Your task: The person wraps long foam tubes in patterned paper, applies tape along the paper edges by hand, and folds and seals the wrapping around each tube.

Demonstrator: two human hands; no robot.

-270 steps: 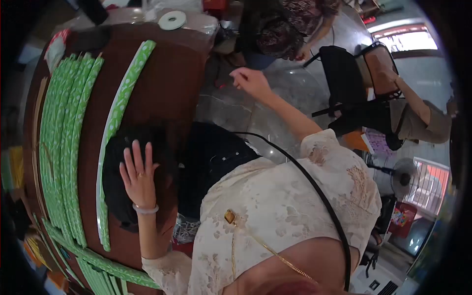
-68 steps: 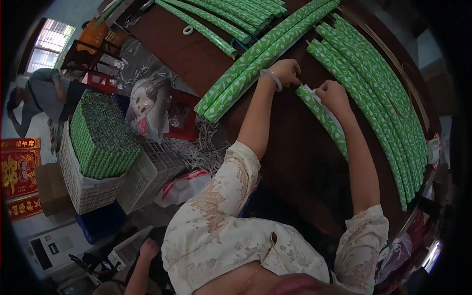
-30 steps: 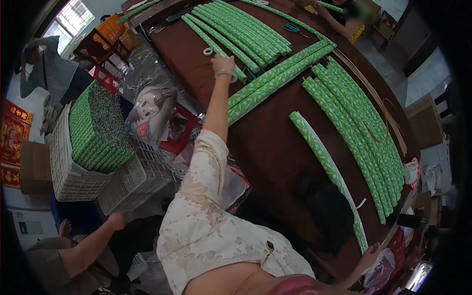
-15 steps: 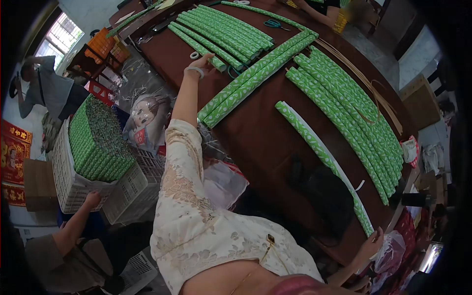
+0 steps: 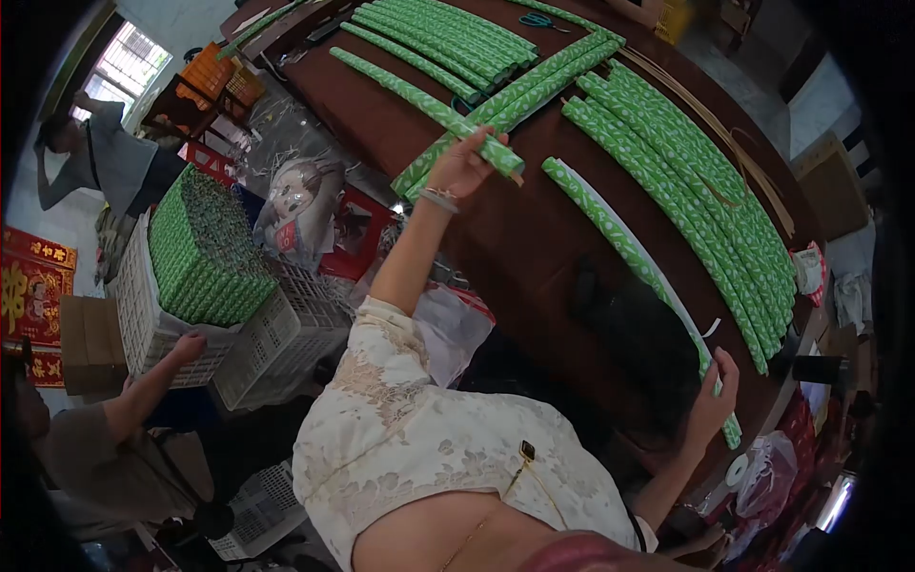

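Observation:
My left hand [image 5: 462,164], with a bracelet at the wrist, is closed around the near end of a long green patterned roll [image 5: 405,91]. That roll crosses above a pair of green rolls [image 5: 548,86] lying diagonally on the brown table [image 5: 505,229]. My right hand [image 5: 710,400] has its fingers around the lower part of a single green roll with a white edge [image 5: 620,238]. A small white strip [image 5: 712,328] sticks out beside that roll, just above my right hand.
Bundled green rolls lie at the table's far side [image 5: 443,33] and right [image 5: 696,191]. Blue-handled scissors [image 5: 538,19] rest near the far edge. A crate [image 5: 143,315] holds stacked green pieces. Two people are at the left, one with a hand [image 5: 189,346] at the crate.
My left hand has lifted the green roll off the table and brought it right, across the pair. My right hand has moved up along the white-edged roll and closed on it.

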